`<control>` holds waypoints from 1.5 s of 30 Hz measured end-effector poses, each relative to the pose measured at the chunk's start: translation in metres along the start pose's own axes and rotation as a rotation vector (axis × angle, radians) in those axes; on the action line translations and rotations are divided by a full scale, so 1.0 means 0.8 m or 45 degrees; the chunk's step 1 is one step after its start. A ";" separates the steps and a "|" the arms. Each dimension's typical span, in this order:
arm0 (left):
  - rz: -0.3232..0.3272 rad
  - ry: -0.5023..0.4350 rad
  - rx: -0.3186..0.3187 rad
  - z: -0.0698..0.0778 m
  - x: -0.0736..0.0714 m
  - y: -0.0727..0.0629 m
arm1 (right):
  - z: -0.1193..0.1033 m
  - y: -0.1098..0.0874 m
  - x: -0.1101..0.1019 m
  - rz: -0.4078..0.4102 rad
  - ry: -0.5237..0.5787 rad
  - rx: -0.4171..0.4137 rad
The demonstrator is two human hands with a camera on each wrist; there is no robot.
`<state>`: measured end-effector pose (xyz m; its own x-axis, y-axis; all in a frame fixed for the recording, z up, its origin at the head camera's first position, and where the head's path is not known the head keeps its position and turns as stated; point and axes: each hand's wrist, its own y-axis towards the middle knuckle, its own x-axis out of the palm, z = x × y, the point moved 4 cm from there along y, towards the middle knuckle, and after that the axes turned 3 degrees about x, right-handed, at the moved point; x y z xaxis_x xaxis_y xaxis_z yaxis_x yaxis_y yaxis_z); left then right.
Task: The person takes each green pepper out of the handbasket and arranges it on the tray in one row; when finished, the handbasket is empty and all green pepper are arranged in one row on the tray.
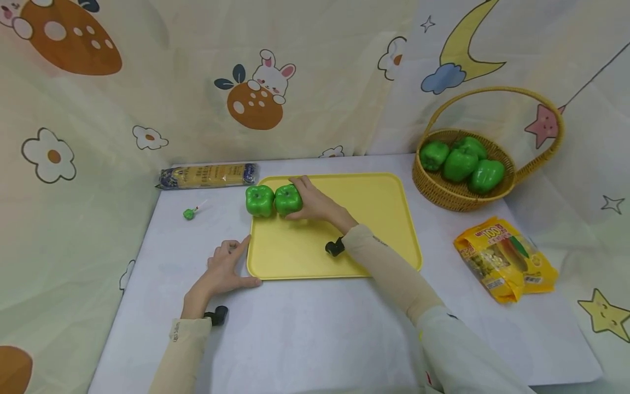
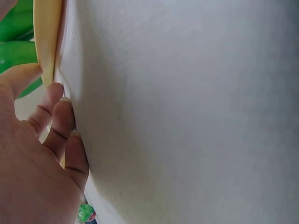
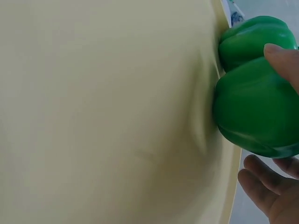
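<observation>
Two green bell peppers sit side by side at the back left corner of a yellow tray point(image 1: 334, 257). My right hand point(image 1: 317, 203) holds the right-hand bell pepper point(image 1: 287, 200), thumb on one side and fingers on the other; the right wrist view shows this bell pepper point(image 3: 257, 109) between them. The other bell pepper point(image 1: 259, 201) touches or nearly touches it on the left. My left hand point(image 1: 223, 269) rests at the tray's front left corner, thumb and forefinger spread against the rim. In the left wrist view, its forefinger tip touches the tray edge point(image 2: 46, 28).
A wicker basket point(image 1: 443, 194) with several green bell peppers stands at the back right. Yellow snack bags point(image 1: 507, 260) lie in front of it. Behind the tray's left end is a long noodle packet point(image 1: 209, 176). A green-wrapped lollipop point(image 1: 189, 214) lies left of the tray.
</observation>
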<state>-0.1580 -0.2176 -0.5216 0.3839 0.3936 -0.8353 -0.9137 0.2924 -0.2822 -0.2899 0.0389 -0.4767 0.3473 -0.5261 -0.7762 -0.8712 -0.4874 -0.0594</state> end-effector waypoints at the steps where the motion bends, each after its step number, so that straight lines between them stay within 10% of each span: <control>1: -0.001 -0.002 -0.003 0.000 0.001 0.000 | 0.001 -0.002 -0.001 -0.001 -0.017 -0.001; 12: -0.003 -0.004 0.017 -0.003 0.001 -0.001 | 0.024 -0.041 -0.033 0.052 -0.013 0.005; 45: 0.024 -0.009 0.032 -0.003 0.001 -0.002 | 0.175 -0.219 -0.245 0.426 -0.009 0.360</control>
<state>-0.1568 -0.2195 -0.5228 0.3673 0.4055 -0.8370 -0.9174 0.3063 -0.2542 -0.2538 0.3251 -0.4024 0.0281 -0.6175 -0.7861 -0.9964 -0.0803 0.0275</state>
